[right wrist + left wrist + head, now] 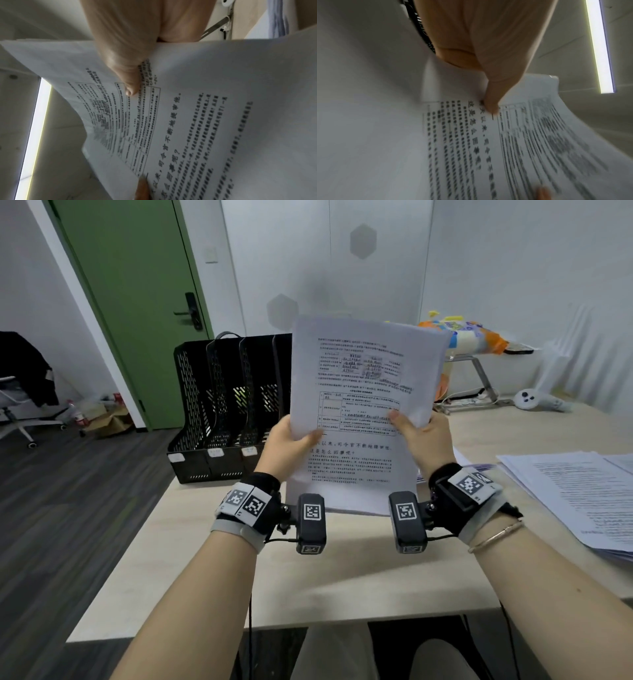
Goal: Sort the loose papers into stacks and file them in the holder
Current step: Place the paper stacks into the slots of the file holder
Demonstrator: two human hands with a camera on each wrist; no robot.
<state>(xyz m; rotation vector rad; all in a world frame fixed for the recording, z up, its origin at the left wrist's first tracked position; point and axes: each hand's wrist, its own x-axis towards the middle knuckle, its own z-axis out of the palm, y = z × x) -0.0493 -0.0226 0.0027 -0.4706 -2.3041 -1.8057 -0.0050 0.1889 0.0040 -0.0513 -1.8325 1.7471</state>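
Note:
I hold a stack of printed white papers (359, 392) upright above the table, in front of me. My left hand (291, 440) grips its left edge, thumb on the front sheet. My right hand (424, 436) grips the right edge the same way. In the left wrist view my thumb (489, 94) presses on the printed papers (513, 142). The right wrist view shows the other thumb (126, 75) on the papers (205, 121). A black slotted file holder (219, 405) with several compartments stands on the table's far left, behind and left of the stack.
More loose papers (575, 498) lie spread on the table (308, 583) at the right. A white controller (534, 400) and a metal stand (479, 378) with colourful items sit at the back right. A green door (137, 302) and an office chair (20, 392) are on the left.

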